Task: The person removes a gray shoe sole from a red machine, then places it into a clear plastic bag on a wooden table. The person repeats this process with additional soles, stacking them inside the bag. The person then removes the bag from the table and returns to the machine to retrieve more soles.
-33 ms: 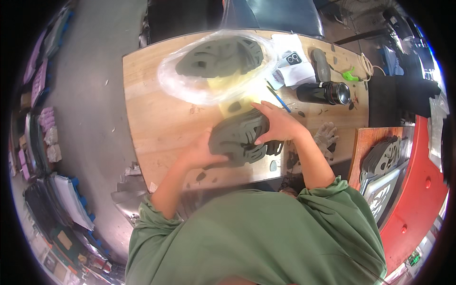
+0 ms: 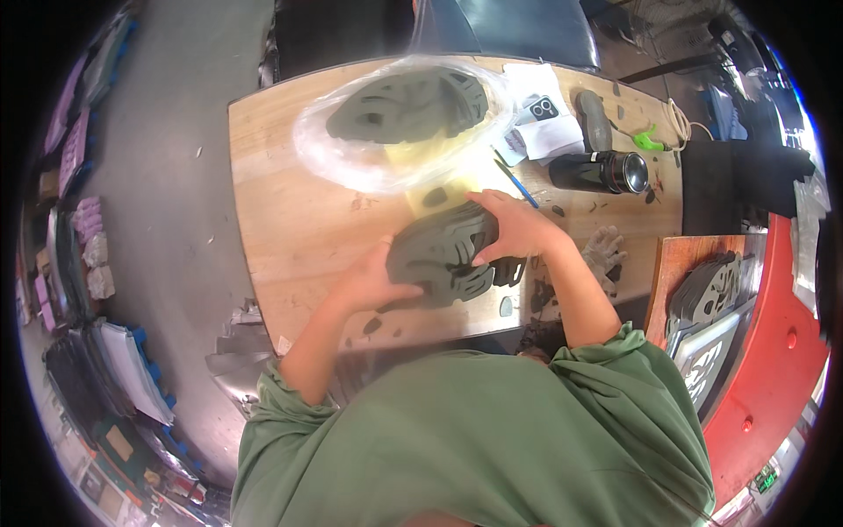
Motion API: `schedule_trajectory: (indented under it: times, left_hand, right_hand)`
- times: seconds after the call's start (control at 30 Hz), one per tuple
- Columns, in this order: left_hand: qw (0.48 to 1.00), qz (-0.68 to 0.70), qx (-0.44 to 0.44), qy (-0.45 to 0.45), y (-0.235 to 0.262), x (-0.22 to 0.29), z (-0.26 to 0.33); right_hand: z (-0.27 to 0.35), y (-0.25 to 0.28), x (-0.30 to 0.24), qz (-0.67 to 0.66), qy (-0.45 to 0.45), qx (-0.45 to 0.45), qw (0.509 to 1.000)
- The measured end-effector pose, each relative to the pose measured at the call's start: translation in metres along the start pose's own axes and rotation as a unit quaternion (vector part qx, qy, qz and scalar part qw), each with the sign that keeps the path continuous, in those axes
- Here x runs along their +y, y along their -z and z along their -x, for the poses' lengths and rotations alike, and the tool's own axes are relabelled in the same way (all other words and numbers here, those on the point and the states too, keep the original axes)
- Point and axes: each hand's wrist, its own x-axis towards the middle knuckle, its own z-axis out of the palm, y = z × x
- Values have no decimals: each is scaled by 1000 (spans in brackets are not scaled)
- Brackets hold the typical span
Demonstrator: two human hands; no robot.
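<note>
Squaring the grey stack (image 2: pixel 430 262) appears to be the step in hand. Left hand (image 2: pixel 362 283) grasps its left end; right hand (image 2: pixel 525 230) grasps its right, at the table's (image 2: pixel 285 255) near side. Next move calls for even, two-sided pressure.

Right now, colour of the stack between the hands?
Dark greenish grey stack, best in head view.

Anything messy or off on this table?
Yes, litter: dark scraps lie scattered along the table's near edge and around the bottle, not gathered up. A crumpled glove lies near some. No spilled liquid visible. The stack between left hand and right hand shows no clear damage.
</note>
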Motion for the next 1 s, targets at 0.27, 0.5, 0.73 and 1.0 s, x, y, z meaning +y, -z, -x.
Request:
schedule_trajectory:
  times: [0.27,0.5,0.73,1.0]
  left_hand:
    - [993,-79,84,6,-14,23,20]
    - [945,-230,221,-77,-44,15,29]
    - [908,-266,288,-145,-60,8,37]
    - [936,-211,261,-101,-50,-6,33]
  right_hand:
    - [-3,15,2,119,9,-60,991]
    - [-12,13,-29,294,48,-117,947]
    - [-16,7,-24,250,121,-87,957]
    - [17,-21,-27,262,114,32,958]
